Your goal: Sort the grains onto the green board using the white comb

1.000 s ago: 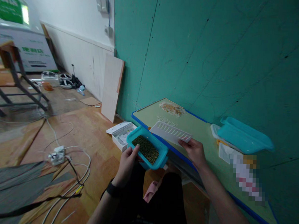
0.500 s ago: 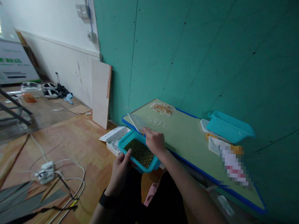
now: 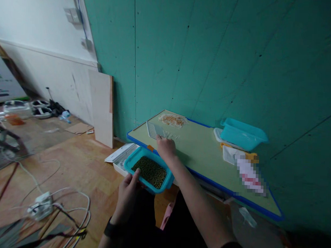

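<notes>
The left hand (image 3: 128, 191) has its grip clamped on a turquoise tub (image 3: 169, 176), with the thumb over the near rim. The tub is above the person's dark-clad knees, beside the blue near edge of the desk (image 3: 205, 158). In it lies a layer of beans (image 3: 150, 169), dark green for the most part and tan toward the three o'clock end.

Taking the tub as the centre of the dial, the right hand (image 3: 166, 149) reaches over the desk between one and two o'clock. Its grip is closed on one end of a white slotted tool (image 3: 154, 130), whose slotted part points away toward twelve. Whether that part touches the desk is hard to say from this angle.

Pale bits (image 3: 170, 135) are scattered just beside the tool, and at one o'clock, farther back, sits a heap of yellow kernels (image 3: 173, 120). Between two and three o'clock, well apart from the hands, stands a second turquoise tub (image 3: 243, 135), with a blurred-out packet (image 3: 249, 174) at three.

At nine o'clock, near the tub, is a white box (image 3: 120, 166) with its lid folded back. A pale board (image 3: 101, 107) leans on the wall between ten and eleven, and a white power strip (image 3: 41, 205) lies on the floor between eight and nine.
</notes>
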{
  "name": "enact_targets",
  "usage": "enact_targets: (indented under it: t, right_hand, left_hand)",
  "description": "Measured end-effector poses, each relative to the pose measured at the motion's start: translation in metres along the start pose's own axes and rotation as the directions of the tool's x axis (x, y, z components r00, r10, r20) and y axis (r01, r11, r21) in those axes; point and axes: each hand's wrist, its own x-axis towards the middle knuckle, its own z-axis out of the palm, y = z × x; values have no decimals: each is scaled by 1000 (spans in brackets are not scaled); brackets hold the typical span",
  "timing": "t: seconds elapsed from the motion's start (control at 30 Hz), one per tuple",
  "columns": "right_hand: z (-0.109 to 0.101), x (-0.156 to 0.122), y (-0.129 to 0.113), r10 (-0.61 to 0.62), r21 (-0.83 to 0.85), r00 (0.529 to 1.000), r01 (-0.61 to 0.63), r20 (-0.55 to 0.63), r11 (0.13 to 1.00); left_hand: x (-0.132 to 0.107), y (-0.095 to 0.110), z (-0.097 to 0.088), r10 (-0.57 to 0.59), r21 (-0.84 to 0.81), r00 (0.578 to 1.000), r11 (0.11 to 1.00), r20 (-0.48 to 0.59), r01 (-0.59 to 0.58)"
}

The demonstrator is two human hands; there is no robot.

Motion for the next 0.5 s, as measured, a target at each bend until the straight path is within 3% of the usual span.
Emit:
enact_targets:
  t: [0.23,0.5]
  right_hand:
    - [-1,-18,61,106,-50,994,-106,17,993]
    - [1,-33,134,211,-105,978,-210,-2,972]
  left_hand:
    - [-2,5,5,-77,-20,997,997,17,77]
    - [4,-2,-2,-38,21,999,999,33,37]
